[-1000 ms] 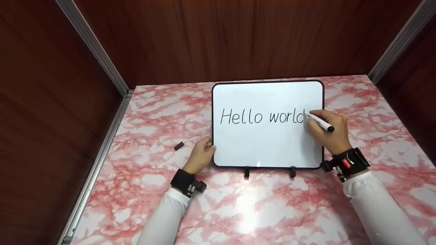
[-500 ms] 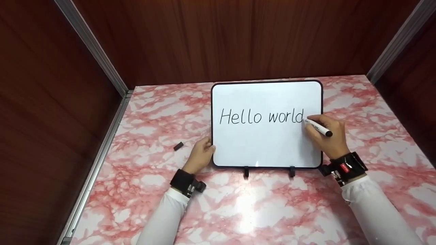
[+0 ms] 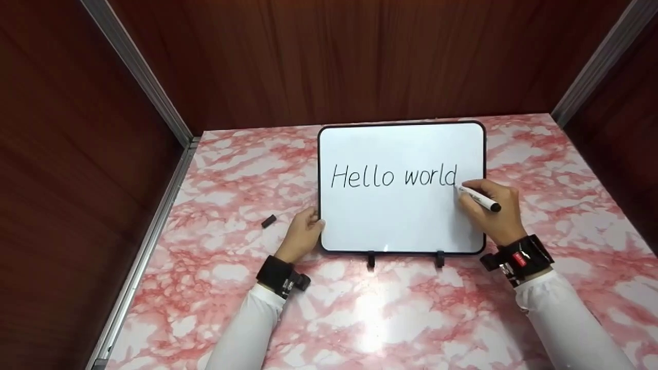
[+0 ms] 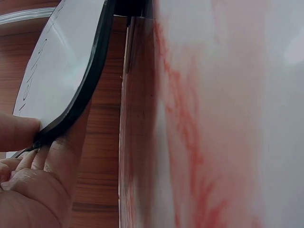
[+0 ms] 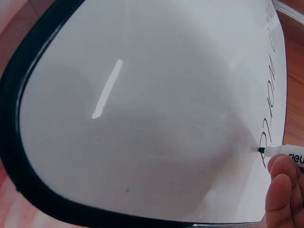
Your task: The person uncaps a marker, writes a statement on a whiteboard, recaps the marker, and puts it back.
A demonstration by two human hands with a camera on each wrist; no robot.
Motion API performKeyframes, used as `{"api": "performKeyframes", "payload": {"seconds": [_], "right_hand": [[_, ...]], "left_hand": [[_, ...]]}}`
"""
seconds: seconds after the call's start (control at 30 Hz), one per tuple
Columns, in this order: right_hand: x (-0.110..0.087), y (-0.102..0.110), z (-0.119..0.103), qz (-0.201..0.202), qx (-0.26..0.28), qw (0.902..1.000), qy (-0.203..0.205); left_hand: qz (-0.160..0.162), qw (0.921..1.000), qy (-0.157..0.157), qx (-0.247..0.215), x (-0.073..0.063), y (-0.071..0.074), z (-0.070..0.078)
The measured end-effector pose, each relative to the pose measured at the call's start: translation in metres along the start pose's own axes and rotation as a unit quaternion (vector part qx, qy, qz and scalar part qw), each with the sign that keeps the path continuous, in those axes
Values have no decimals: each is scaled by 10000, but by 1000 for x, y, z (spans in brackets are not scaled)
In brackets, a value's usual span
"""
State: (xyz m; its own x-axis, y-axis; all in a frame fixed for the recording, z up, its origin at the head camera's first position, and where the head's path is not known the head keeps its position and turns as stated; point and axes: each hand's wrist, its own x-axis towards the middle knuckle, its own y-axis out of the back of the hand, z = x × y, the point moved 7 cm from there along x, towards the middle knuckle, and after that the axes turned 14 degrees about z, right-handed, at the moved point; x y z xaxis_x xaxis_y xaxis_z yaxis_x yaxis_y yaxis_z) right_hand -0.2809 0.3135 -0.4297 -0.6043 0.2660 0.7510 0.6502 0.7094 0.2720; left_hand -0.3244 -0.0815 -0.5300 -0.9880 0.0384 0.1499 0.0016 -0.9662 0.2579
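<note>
A black-framed whiteboard [image 3: 401,221] bears the handwritten words "Hello world" in black. My left hand [image 3: 302,234] grips its lower left edge; in the left wrist view the thumb [image 4: 19,133] lies on the front face and the fingers go behind the frame. In my right hand [image 3: 496,210] a white marker [image 3: 480,199] with a black end is pinched, at the right side of the board. The right wrist view shows the marker's dark tip [image 5: 261,150] at the last letter, the "d", touching or very close to the surface.
Left of the board, a small black marker cap [image 3: 269,221] lies on the red-and-white marbled table [image 3: 231,308]. Two black feet [image 3: 371,259] support the board's lower edge. Dark wood panels [image 3: 334,56] enclose the back and sides.
My right hand and the marker have moved down along the stem of the "d", whose downstroke now shows fully. The left hand keeps its hold on the board.
</note>
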Motion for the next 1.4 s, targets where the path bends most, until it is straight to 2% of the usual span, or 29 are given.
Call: {"api": "performKeyframes", "payload": {"seconds": [0.23,0.63,1.0,1.4], "right_hand": [[-2,0,0,-23,31,10000,16],[0,0,-2,-108,-45,9999,8],[13,11,2,239,-136,9995,-134],[26,14,8,323,-152,9990,-281]], "left_hand": [[53,10000,-42,58,0,0,0],[38,9999,118,17,0,0,-1],[-155,9998,121,8,-1,0,-4],[-21,10000,13,58,1,-1,0]]}}
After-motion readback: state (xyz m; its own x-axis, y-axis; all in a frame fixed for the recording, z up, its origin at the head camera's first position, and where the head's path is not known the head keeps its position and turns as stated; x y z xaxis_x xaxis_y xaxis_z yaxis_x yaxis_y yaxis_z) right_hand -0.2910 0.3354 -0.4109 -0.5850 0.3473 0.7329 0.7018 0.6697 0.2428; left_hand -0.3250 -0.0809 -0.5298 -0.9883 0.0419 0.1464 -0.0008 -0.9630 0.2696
